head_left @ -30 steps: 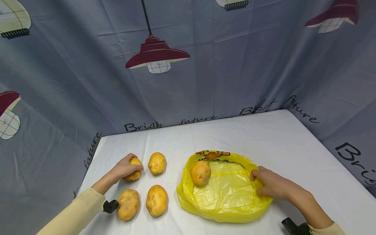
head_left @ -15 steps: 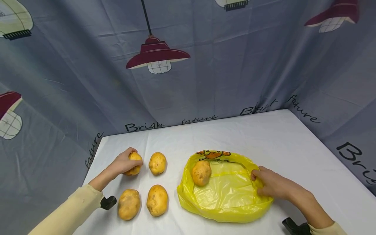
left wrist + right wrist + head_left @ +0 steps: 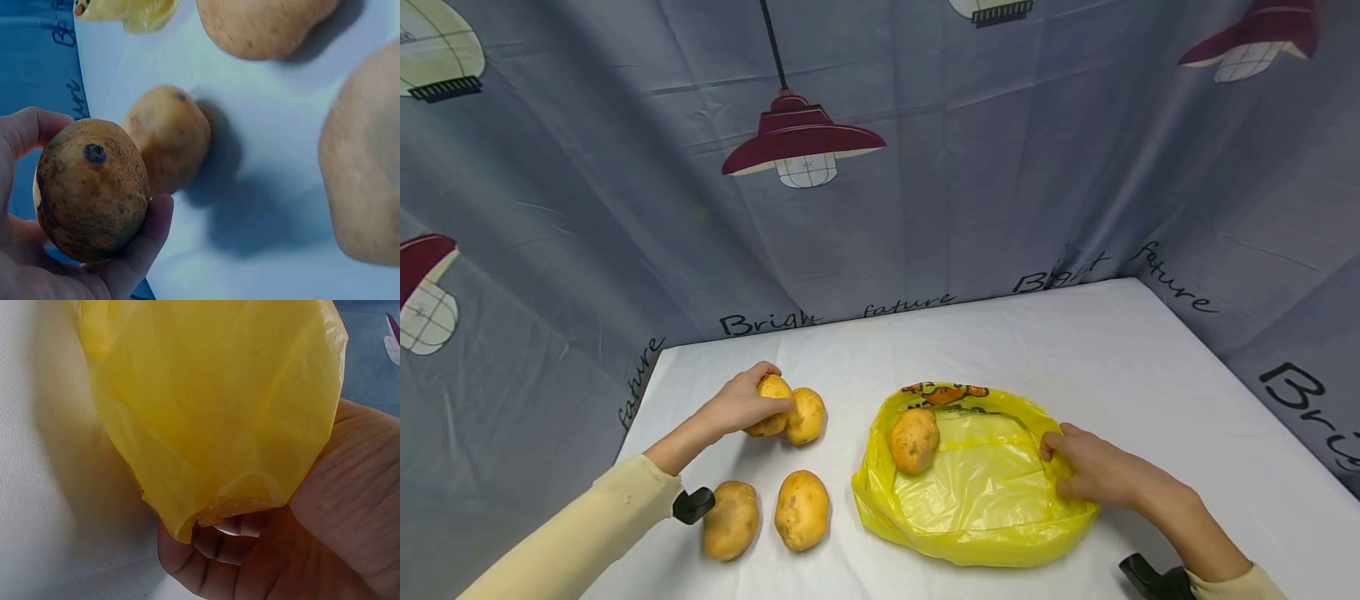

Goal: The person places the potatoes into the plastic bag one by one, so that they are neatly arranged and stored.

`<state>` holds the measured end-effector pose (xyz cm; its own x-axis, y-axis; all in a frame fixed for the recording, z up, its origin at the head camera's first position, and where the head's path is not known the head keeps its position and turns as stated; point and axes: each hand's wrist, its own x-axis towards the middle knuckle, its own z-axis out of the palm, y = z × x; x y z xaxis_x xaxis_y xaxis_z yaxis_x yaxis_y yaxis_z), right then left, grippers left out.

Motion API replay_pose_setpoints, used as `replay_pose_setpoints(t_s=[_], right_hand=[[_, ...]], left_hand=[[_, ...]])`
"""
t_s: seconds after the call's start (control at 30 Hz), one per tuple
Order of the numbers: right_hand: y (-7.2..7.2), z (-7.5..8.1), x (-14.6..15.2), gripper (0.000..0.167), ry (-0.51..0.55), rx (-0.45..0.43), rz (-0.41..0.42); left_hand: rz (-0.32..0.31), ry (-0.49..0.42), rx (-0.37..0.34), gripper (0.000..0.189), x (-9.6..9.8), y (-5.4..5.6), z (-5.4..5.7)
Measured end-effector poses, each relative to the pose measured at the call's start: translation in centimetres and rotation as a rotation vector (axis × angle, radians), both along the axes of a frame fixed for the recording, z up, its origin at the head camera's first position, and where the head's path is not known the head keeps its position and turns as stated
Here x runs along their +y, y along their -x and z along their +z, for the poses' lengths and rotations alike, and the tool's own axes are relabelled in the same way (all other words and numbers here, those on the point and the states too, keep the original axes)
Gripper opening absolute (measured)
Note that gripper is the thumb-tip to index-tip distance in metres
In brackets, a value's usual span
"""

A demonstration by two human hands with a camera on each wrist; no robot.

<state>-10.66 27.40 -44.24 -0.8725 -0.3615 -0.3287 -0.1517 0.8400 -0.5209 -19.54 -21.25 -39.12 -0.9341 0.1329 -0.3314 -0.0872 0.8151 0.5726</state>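
My left hand grips a potato between thumb and fingers; a dark round spot marks its skin. A shadow falls on the white cloth below it. Just right of it in the head view lies a second potato, which the held one partly overlaps. My right hand pinches the right rim of a yellow plastic bag, which lies with its mouth spread wide. One potato sits inside the bag at its left. In the right wrist view the yellow film hides part of that hand.
Two more potatoes, a left one and a right one, lie nearer the front, left of the bag. The white-covered table is bordered by a grey-blue curtain printed with lamps and lettering.
My left hand has raised its potato off the cloth and carried it right, up to the potato beside it. My right hand and the bag have stayed in place.
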Motion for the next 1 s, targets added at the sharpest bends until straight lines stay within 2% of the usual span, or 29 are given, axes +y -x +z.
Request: replay_pose_setpoints(t_s=[0.3,0.5,0.8,1.0], right_hand=[[0.1,0.0,-0.2,0.037,0.0,-0.017,-0.002],[0.1,0.1,-0.2,0.038,-0.011,-0.014,-0.004],[0.2,0.1,-0.3,0.038,-0.008,-0.023,-0.009],[0.1,0.0,-0.3,0.037,-0.008,-0.019,-0.004]], left_hand=[[-0.047,-0.024,0.007,0.067,2.2,-0.7,0.5],[-0.109,-0.057,0.013,0.064,4.4,-1.3,1.3],[-0.184,-0.047,0.044,0.062,7.8,-1.1,2.3],[-0.262,-0.093,0.039,0.058,10.3,-1.3,2.7]])
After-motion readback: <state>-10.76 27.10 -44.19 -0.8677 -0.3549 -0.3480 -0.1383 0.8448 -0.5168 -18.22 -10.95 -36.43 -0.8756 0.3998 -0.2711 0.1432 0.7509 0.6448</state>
